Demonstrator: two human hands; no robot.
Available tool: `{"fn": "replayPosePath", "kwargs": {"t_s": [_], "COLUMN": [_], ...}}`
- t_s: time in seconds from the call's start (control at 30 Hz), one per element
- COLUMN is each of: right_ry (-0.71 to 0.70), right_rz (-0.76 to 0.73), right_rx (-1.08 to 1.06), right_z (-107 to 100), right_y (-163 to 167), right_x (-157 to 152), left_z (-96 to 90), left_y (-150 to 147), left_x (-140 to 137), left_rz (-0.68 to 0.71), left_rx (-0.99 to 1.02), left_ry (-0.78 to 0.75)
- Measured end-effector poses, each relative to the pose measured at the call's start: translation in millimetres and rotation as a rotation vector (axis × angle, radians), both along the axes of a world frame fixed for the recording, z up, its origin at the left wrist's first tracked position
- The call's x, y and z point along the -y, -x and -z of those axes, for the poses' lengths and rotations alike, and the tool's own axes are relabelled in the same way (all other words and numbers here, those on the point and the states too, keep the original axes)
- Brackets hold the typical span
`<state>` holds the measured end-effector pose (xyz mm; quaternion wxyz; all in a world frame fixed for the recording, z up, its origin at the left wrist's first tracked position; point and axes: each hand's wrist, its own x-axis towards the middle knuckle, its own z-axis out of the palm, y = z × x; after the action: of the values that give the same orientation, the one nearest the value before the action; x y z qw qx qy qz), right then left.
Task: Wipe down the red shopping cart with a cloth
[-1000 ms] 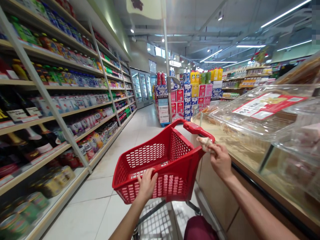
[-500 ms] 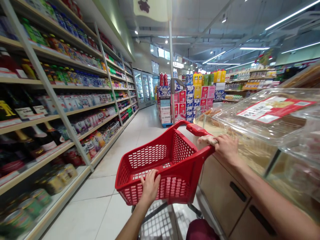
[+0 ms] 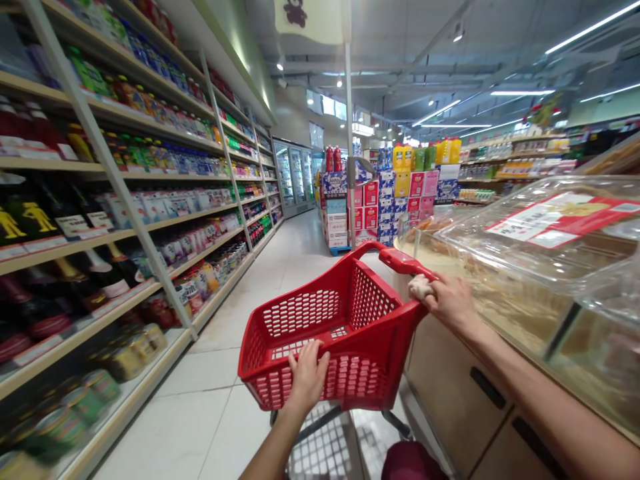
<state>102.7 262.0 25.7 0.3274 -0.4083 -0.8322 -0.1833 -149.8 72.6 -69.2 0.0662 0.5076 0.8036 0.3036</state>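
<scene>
A red plastic shopping cart [image 3: 360, 373] stands at an angle in the aisle, and its perforated basket has nothing in it. My left hand [image 3: 307, 377] rests on the near side of the basket, its fingers hooked over the top rim. At the cart's right end, my right hand [image 3: 445, 300] is closed around the red handle [image 3: 400, 260]. A pale whitish patch shows at the right fingers; I cannot make out what it is.
Drink shelves [image 3: 165, 173] line the left side. Close on the right is a counter [image 3: 450, 373] with clear plastic food boxes [image 3: 545, 260]. Stacked cartons [image 3: 370, 207] and a pole [image 3: 349, 133] stand ahead. Tiled floor [image 3: 200, 407] runs between shelves and cart.
The whole scene has shifted slightly to the right in view. Both hands keep their places on the cart.
</scene>
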Motion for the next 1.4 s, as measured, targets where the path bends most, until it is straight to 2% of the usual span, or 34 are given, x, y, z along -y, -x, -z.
{"fn": "replayPosePath", "kwargs": {"t_s": [0.1, 0.13, 0.2, 0.3, 0.37, 0.43, 0.53, 0.6, 0.67, 0.77, 0.83, 1.0, 1.1, 1.17, 1.27, 1.33, 1.4], "right_ry": [0.076, 0.090, 0.079, 0.034, 0.035, 0.046, 0.032, 0.009, 0.001, -0.038, -0.070, -0.040, -0.004, 0.015, -0.028, -0.060, -0.045], "right_rz": [-0.265, -0.306, -0.257, -0.045, -0.010, -0.099, -0.287, -0.367, -0.345, -0.166, -0.100, -0.341, -0.401, -0.371, -0.250, -0.165, -0.155], "right_rx": [0.061, 0.074, 0.066, -0.013, -0.042, -0.008, 0.066, 0.098, 0.101, 0.040, 0.006, 0.089, 0.123, 0.105, 0.029, -0.029, -0.041], "right_z": [14, 17, 15, 0, -2, 10, 41, 55, 56, 46, 45, 75, 76, 65, 52, 55, 66], "right_y": [33, 42, 48, 32, 26, 37, 70, 82, 75, 49, 45, 92, 95, 73, 42, 43, 62], "right_x": [24, 30, 32, 12, 2, 7, 33, 44, 39, 20, 17, 63, 69, 56, 32, 30, 42], "left_z": [-1.9, -2.0, -1.3, 0.5, 1.3, 1.3, 0.3, -0.3, -0.2, 0.6, 0.5, -3.2, -6.4, -7.4, -6.2, -4.9, -4.2], "left_y": [0, 1, 4, 5, 4, 3, 2, 3, 4, 3, 0, -5, -3, -2, -3, -6, -8], "left_x": [1, 2, 4, 6, 5, 5, 5, 7, 9, 12, 13, 16, 19, 21, 20, 18, 16], "left_rz": [0.011, 0.021, 0.044, 0.061, 0.053, 0.048, 0.058, 0.065, 0.076, 0.093, 0.093, 0.161, 0.167, 0.162, 0.163, 0.164, 0.159], "left_rx": [-0.016, -0.020, -0.033, -0.068, -0.087, -0.094, -0.110, -0.128, -0.148, -0.173, -0.174, -0.188, -0.209, -0.213, -0.219, -0.225, -0.230], "left_ry": [0.027, 0.035, 0.046, 0.034, 0.025, 0.025, 0.032, 0.039, 0.046, 0.048, 0.057, 0.101, 0.114, 0.116, 0.115, 0.115, 0.114]}}
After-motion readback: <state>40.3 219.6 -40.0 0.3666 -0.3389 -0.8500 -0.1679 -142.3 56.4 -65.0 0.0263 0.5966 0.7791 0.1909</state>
